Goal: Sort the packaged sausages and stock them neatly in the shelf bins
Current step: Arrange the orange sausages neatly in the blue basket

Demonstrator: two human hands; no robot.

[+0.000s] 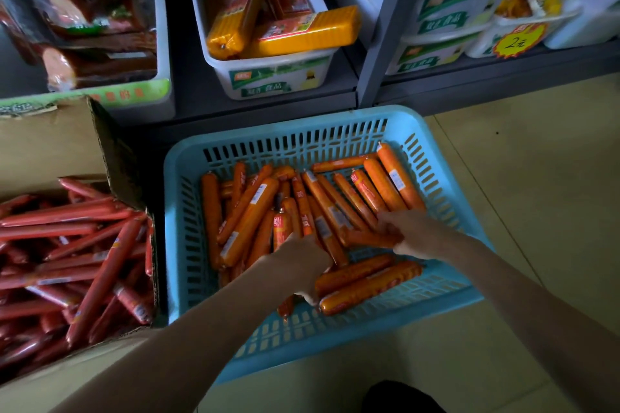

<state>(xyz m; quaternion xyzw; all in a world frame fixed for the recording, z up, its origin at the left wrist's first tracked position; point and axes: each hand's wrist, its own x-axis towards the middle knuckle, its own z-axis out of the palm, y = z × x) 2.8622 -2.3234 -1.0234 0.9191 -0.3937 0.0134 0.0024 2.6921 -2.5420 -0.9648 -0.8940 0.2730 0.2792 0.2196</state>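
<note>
We reach both hands into the blue plastic basket (188,211) on the floor, where the orange sausages (250,214) lie in a loose heap. Our left hand (298,261) curls its fingers around some sausages in the middle of the heap. Our right hand (412,235) grips one orange sausage (369,239) lying crosswise. The cardboard box (60,144) beside the basket holds red sausages (84,261). Behind, a white shelf bin (268,74) contains yellow sausage packs (302,32).

Dim light, pale tiled floor (523,178), seemingly grey metal shelving (385,27).
</note>
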